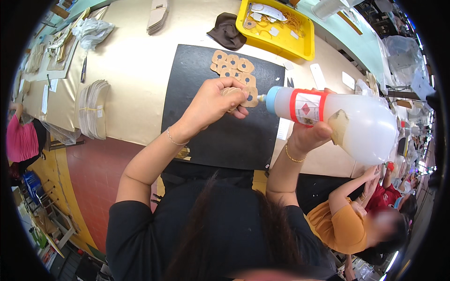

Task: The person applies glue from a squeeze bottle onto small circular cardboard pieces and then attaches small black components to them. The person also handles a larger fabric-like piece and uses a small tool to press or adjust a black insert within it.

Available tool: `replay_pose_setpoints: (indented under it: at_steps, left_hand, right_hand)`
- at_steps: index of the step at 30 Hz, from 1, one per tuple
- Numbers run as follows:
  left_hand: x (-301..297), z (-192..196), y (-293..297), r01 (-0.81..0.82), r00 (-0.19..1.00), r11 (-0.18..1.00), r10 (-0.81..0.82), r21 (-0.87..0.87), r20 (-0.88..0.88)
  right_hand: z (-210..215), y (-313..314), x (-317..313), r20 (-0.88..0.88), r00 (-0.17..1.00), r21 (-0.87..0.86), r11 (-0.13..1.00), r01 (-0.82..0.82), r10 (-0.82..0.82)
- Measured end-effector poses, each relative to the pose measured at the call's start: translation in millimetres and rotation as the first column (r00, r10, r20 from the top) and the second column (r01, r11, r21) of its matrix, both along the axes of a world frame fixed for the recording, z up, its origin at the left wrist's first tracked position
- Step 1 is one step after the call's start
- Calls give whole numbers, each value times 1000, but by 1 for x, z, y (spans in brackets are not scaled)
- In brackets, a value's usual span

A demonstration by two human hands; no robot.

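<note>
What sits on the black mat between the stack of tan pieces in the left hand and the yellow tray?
In the head view, a cluster of tan pieces with dark round centres lies on the black mat between the held stack and the yellow tray.

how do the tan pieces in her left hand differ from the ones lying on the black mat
The pieces in the left hand are pinched as a stack, raised at the bottle nozzle. The pieces on the black mat lie flat, spread and overlapping, untouched. Both are tan with a dark round centre.
</note>
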State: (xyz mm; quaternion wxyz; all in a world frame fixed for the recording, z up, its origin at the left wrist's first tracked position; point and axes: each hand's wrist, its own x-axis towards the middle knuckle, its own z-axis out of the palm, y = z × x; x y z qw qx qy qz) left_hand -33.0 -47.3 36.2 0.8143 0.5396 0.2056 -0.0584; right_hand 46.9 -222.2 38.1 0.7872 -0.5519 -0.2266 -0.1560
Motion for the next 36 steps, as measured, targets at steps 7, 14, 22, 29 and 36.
replay_pose_setpoints:
  at_steps: [7, 14, 22, 29, 36]
  left_hand:
    - [2, -3, 2, 3, 999, 995, -6, 97, 38]
    - [0, 1, 0, -4, 1000, 993, 1, 114, 22]
    - [1, -3, 2, -4, 1000, 997, 4, 81, 3]
    - [12, -20, 7, 23, 1000, 980, -20, 196, -14]
    - [38, -40, 31, -189, 980, 946, 165, 264, 110]
  right_hand:
    - [-11, 3, -8, 36, 997, -109, 991, 73, -70]
    - [-15, 2, -11, 5, 995, -77, 992, -96, 97]
    - [-5, 1, -9, -12, 998, -59, 996, 60, -60]
    - [4, -4, -9, -98, 995, -6, 1000, -1, 1]
    - [1, -7, -6, -75, 997, -6, 1000, -22, 22]
